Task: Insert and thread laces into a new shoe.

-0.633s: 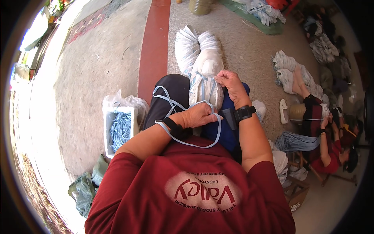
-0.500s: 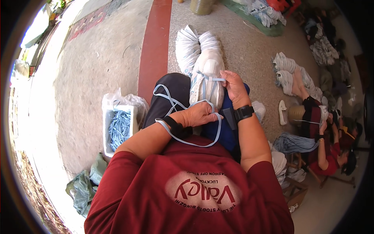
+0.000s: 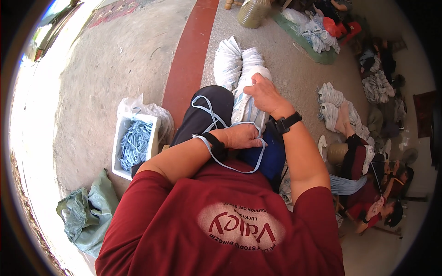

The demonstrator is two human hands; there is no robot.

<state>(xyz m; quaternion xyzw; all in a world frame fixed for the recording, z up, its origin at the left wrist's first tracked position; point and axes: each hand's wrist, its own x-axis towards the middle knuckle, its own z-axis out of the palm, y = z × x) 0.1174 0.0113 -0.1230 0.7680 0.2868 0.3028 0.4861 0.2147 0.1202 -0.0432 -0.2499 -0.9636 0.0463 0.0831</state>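
A white shoe upper with light blue stripes [image 3: 241, 108] lies over my lap at the knees. My right hand [image 3: 268, 95] rests on it from the right, fingers bent and pressed down near its far end. What those fingertips grip, if anything, is hidden. Close to the near end of the upper, my left hand [image 3: 240, 136] is closed on a light blue shoelace [image 3: 248, 172]. One loop of the lace hangs below that hand and round the wrist; another lies over my dark left knee [image 3: 212, 94].
Beyond my knees stand two stacks of white shoe uppers [image 3: 227, 62]. A white foam box [image 3: 116, 154] of blue laces sits left, above a green sack [image 3: 103, 198]. Co-workers [image 3: 368, 214] sit at the right near more uppers [image 3: 332, 99]. A metal tin [image 3: 254, 13] stands far ahead.
My right hand has moved from the lace at the upper's right side to farther up on the upper, turning knuckles-up. The left hand keeps its lace. The view has shifted slightly.
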